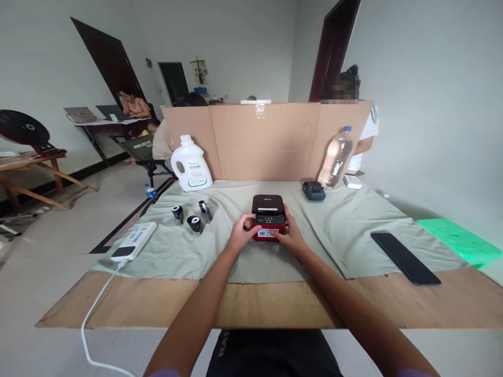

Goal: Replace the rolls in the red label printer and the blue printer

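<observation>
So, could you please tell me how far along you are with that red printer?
Done: the red printer sits on the cloth, lid apparently shut. In hand: the left hand and right hand hold its front corners. Left: three black rolls lie untouched on the cloth beside it.

A makeshift workroom, probably an office: beyond the fingers [247,224] a cardboard screen [267,141] stands across the plywood table [275,303]; far to their left, a desk [98,123] carries laptops [80,114] against bare walls [236,42].
</observation>
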`<state>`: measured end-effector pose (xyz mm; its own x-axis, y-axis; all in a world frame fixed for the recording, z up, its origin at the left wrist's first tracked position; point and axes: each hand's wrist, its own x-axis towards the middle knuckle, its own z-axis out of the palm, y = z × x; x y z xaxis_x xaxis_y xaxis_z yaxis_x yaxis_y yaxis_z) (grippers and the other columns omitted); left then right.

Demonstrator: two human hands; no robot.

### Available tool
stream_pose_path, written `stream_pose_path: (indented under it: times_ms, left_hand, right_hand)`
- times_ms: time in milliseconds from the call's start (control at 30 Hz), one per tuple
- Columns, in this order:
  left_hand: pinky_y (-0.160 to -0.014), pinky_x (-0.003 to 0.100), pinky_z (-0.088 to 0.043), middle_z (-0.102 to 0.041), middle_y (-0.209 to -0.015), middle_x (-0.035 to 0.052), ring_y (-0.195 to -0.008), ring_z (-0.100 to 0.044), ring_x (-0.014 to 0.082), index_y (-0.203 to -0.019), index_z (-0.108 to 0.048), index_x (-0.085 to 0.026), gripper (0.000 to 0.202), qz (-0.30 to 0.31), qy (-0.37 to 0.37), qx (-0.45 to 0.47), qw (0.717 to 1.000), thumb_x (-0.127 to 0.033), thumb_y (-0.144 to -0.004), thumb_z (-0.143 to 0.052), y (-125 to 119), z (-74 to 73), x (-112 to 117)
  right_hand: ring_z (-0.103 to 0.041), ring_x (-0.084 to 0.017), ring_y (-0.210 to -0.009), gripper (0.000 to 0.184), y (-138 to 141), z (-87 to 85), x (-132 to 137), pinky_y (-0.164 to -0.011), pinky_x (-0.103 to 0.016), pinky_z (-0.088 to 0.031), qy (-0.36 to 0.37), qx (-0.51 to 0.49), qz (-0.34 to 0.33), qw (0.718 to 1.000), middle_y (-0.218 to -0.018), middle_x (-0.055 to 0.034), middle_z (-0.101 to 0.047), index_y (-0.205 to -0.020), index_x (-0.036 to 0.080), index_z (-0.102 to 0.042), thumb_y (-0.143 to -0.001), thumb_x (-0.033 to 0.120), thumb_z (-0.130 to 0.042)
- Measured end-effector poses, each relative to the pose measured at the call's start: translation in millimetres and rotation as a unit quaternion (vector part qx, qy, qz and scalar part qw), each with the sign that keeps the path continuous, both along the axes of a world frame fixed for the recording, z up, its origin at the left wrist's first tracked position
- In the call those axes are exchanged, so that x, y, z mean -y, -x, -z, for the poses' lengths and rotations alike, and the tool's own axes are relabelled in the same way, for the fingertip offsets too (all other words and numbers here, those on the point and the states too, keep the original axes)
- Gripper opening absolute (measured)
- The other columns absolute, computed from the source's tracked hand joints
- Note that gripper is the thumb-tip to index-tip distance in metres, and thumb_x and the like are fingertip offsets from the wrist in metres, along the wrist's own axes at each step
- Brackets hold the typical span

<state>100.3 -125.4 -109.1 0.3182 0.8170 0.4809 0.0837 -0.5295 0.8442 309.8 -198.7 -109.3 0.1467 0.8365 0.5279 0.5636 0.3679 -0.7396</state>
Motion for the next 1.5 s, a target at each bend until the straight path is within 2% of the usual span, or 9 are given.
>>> stream_pose_path:
  times_ms: [300,467,667,733,867,967,1200,1333,1500]
  left_hand:
    - [-0.061,0.023,-0.034,-0.038,-0.063,-0.0086,-0.059,-0.038,0.0099,-0.108,-0.062,-0.019,0.041,0.007,-0.006,-0.006,1.000,-0.045,-0.079,-0.073,0.1,3.4,-3.7]
    - [-0.061,0.023,-0.034,-0.037,-0.063,-0.0086,-0.060,-0.038,0.0099,-0.108,-0.062,-0.019,0.044,0.005,0.000,-0.005,1.000,-0.049,-0.078,-0.073,0.2,3.6,-4.1]
    - [-0.061,0.023,-0.035,-0.038,-0.062,-0.0091,-0.059,-0.038,0.0101,-0.110,-0.061,-0.018,0.041,0.011,-0.004,-0.007,1.000,-0.045,-0.080,-0.072,0.5,2.3,-2.4]
    - [-0.061,0.023,-0.035,-0.038,-0.062,-0.0089,-0.059,-0.038,0.0101,-0.110,-0.061,-0.018,0.041,0.010,-0.003,-0.007,1.000,-0.044,-0.080,-0.072,0.6,1.1,-1.6]
    - [-0.061,0.023,-0.035,-0.040,-0.063,-0.0082,-0.060,-0.039,0.0105,-0.110,-0.062,-0.018,0.041,0.012,-0.003,-0.009,1.000,-0.044,-0.080,-0.072,2.2,-1.9,0.0]
    - [-0.062,0.024,-0.036,-0.041,-0.064,-0.0077,-0.061,-0.041,0.0109,-0.113,-0.062,-0.018,0.041,0.021,-0.001,-0.012,1.000,-0.044,-0.082,-0.071,3.6,-2.7,0.3]
    - [-0.063,0.024,-0.036,-0.044,-0.067,-0.0064,-0.064,-0.044,0.0114,-0.114,-0.063,-0.020,0.042,0.018,0.002,-0.028,0.999,-0.044,-0.082,-0.072,5.1,-2.6,-0.4]
    - [-0.064,0.023,-0.037,-0.046,-0.068,-0.0060,-0.065,-0.046,0.0114,-0.115,-0.064,-0.021,0.043,0.018,0.008,-0.032,0.999,-0.044,-0.080,-0.074,5.9,-3.5,0.3]
    - [-0.063,0.023,-0.036,-0.046,-0.068,-0.0059,-0.065,-0.045,0.0114,-0.115,-0.065,-0.021,0.044,0.021,0.014,-0.025,0.999,-0.046,-0.080,-0.074,6.1,-4.2,1.6]
  right_hand:
    - [-0.041,-0.030,-0.140,0.091,-17.3,-19.4,-10.7,-0.113,-0.048,-0.040,0.041,-0.008,-0.027,0.999,-0.159,-0.0110,-0.039,-0.161,0.025,-0.018,-0.088,0.065,-0.055]
    - [-0.044,-0.028,-0.140,0.066,-33.4,-50.9,-41.5,-0.119,-0.049,-0.030,0.086,0.040,0.025,0.995,-0.153,-0.0076,-0.049,-0.152,0.022,-0.044,-0.098,0.059,-0.036]
    - [-0.069,-0.028,-0.107,0.036,-35.0,-79.7,-60.0,-0.096,-0.041,-0.051,0.092,0.116,0.066,0.987,-0.113,-0.0085,-0.077,-0.113,0.020,-0.077,-0.095,0.035,-0.049]
    - [-0.071,-0.025,-0.095,0.030,-29.9,-89.6,-63.1,-0.086,-0.036,-0.054,0.113,0.161,0.020,0.980,-0.102,-0.0076,-0.079,-0.105,0.020,-0.080,-0.091,0.027,-0.054]
    - [-0.073,-0.022,-0.090,0.024,-20.3,-111.9,-73.1,-0.082,-0.028,-0.053,0.183,0.243,-0.214,0.928,-0.098,-0.0033,-0.080,-0.100,0.023,-0.081,-0.084,0.023,-0.064]
    - [-0.073,-0.020,-0.080,0.025,-17.8,-123.9,-85.7,-0.072,-0.026,-0.054,0.234,0.270,-0.234,0.905,-0.092,-0.0038,-0.080,-0.103,0.023,-0.081,-0.083,0.027,-0.066]
    - [-0.070,-0.020,-0.102,0.040,-0.2,-127.4,-109.3,-0.079,-0.022,-0.052,0.314,0.343,-0.241,0.852,-0.117,-0.0068,-0.075,-0.117,0.018,-0.071,-0.078,0.012,-0.066]
    - [-0.071,-0.025,-0.090,0.028,12.9,-126.0,-113.4,-0.073,-0.027,-0.053,0.351,0.425,-0.164,0.818,-0.098,-0.0097,-0.077,-0.098,0.016,-0.073,-0.071,0.011,-0.071]
    - [-0.070,-0.024,-0.069,0.014,24.5,-114.4,-121.7,-0.068,-0.032,-0.053,0.338,0.443,-0.124,0.821,-0.073,-0.0082,-0.074,-0.069,0.017,-0.073,-0.062,0.005,-0.070]
